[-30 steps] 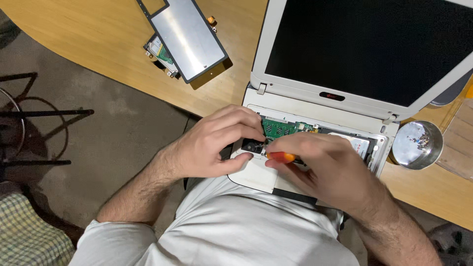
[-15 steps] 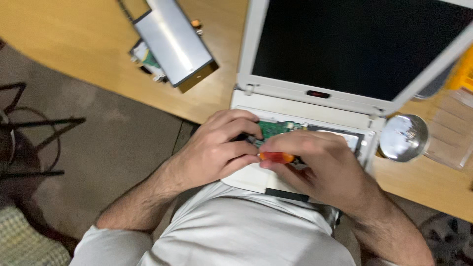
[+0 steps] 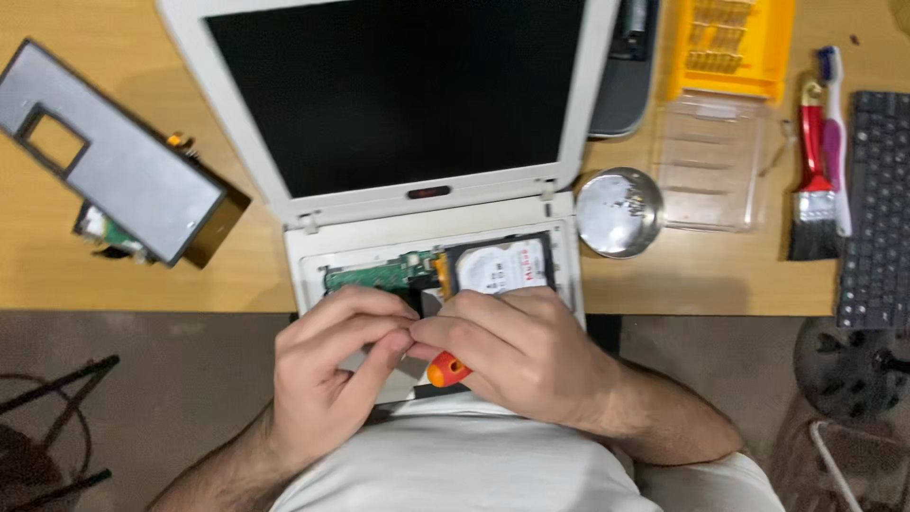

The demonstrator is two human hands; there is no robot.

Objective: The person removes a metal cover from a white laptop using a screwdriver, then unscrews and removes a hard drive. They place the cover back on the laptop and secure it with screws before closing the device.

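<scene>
Hands now meet: right hand (image 3: pixel 526 356) fingers grip screwdriver (image 3: pixel 445 370); left hand (image 3: pixel 332 365) seemingly pinching.

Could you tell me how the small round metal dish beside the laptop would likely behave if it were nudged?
The metal dish looks shallow and flat-bottomed, so it would probably slide, not tip. It seems light, and the tiny parts inside could scatter.

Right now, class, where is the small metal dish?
In the head view, the metal dish sits on the wooden desk just right of the open laptop, beside the clear plastic lid.
</scene>
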